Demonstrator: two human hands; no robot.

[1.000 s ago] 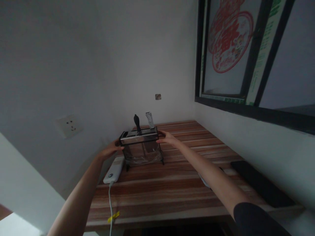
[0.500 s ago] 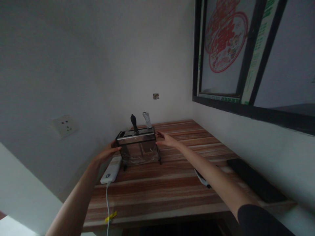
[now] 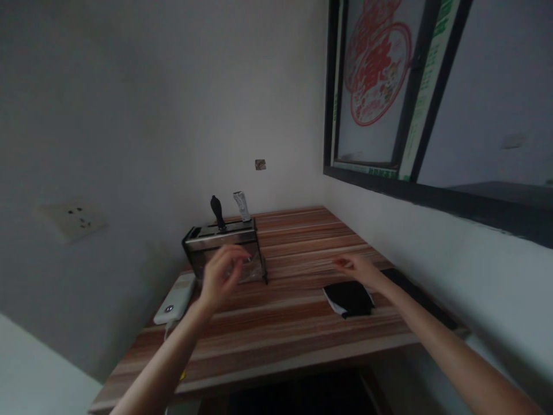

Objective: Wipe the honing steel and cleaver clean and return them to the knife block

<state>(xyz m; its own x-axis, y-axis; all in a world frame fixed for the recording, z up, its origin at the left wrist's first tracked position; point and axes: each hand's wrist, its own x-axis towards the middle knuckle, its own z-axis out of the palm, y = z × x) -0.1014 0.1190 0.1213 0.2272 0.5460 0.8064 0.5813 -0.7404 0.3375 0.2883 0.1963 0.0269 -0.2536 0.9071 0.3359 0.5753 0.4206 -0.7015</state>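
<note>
A knife block (image 3: pixel 231 234) with a steel top and clear sides stands at the back left of the table. Out of its top stick a black handle (image 3: pixel 217 211) and a handle in silvery wrapping (image 3: pixel 242 206). My left hand (image 3: pixel 222 274) is raised in front of the block, covering part of its side; its fingers are loosely curved, thumb apart, with nothing in them. My right hand (image 3: pixel 356 269) hovers above a folded black cloth-like item (image 3: pixel 349 298) with a white edge. Its fingers are bent and a little blurred, and no object shows in them.
A white power strip (image 3: pixel 175 298) with a cable lies left of the block on the wood-grain table (image 3: pixel 276 334). Along the right wall rests a long dark flat object (image 3: pixel 421 300). A wall socket (image 3: pixel 78 219) is at left, a black-framed window (image 3: pixel 371 173) at right.
Both hands have come off the two ends of the knife block. My left hand has moved right, in front of it, and my right hand further right. The view has shifted slightly right.
</note>
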